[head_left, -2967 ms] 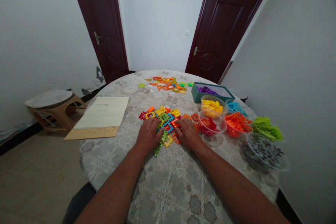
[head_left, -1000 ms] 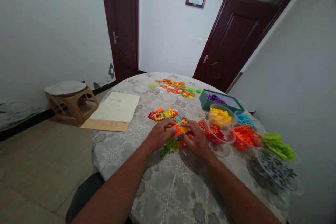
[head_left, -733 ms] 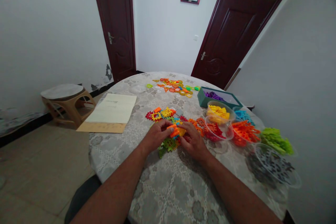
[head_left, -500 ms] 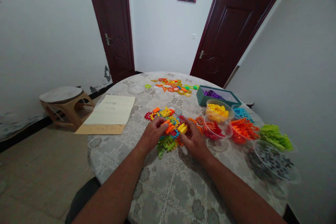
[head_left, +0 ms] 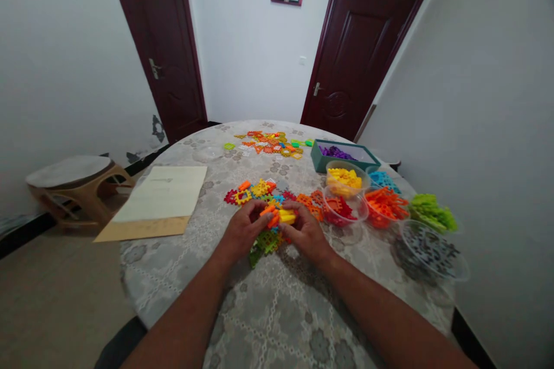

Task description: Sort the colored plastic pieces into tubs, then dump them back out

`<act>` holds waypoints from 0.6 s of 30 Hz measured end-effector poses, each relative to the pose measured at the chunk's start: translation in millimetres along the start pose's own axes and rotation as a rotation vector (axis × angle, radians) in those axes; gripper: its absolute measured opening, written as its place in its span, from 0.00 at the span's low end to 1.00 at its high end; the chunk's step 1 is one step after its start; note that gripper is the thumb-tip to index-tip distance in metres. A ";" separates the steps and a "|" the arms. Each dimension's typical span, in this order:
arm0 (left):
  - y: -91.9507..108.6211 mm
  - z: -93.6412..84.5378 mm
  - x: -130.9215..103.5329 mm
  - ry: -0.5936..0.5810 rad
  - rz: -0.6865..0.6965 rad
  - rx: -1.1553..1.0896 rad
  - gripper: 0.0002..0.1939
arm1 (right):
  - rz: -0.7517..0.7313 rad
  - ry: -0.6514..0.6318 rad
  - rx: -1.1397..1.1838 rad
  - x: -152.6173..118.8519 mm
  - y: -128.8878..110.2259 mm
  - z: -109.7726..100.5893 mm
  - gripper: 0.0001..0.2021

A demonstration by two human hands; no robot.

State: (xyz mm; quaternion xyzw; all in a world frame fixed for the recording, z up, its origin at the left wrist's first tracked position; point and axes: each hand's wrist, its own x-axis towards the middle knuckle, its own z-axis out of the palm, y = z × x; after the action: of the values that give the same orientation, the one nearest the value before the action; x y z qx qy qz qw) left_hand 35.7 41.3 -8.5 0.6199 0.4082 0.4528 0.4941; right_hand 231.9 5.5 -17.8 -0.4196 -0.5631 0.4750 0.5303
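My left hand [head_left: 243, 232] pinches an orange plastic building piece [head_left: 272, 216]. In my right hand [head_left: 306, 230] is a yellow plastic building piece [head_left: 287, 217], gripped between thumb and fingers. The two pieces meet end to end; whether they are locked together I cannot tell. Beneath and behind them lies a heap of flat toothed pieces, with yellow ones [head_left: 261, 188], green ones [head_left: 265, 242] and orange-red ones [head_left: 312, 203]. My fingers hide part of this heap.
Clear bowls at the right hold yellow [head_left: 345, 177], red [head_left: 341, 207], orange [head_left: 385, 206] and grey pieces [head_left: 430, 248]. Green pieces [head_left: 433, 212] sit beside them. A teal box [head_left: 320, 161] contains purple pieces. Paper sheets [head_left: 162, 193] lie left; more flat pieces [head_left: 270, 141] are spread farther back.
My hands have come closer together, bringing the orange and yellow pieces from apart into contact. The whole view has shifted, so the table's things appear farther left.
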 end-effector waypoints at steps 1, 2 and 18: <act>-0.7 -0.5 0.4 -0.004 -0.004 0.005 0.21 | 0.007 -0.020 0.035 0.2 0.7 0.0 0.21; -1.6 -1.1 1.0 -0.007 -0.004 0.016 0.21 | 0.013 -0.039 0.072 0.2 0.9 -0.2 0.21; 8.5 0.9 -1.2 -0.045 0.025 0.087 0.20 | 0.109 -0.068 0.101 -2.6 -16.4 -8.3 0.20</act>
State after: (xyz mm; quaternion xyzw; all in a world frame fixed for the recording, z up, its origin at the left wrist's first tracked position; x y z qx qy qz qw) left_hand 36.8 38.4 -0.5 0.6559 0.4085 0.4267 0.4699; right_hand 240.9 0.6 -2.3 -0.4057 -0.5324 0.5451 0.5048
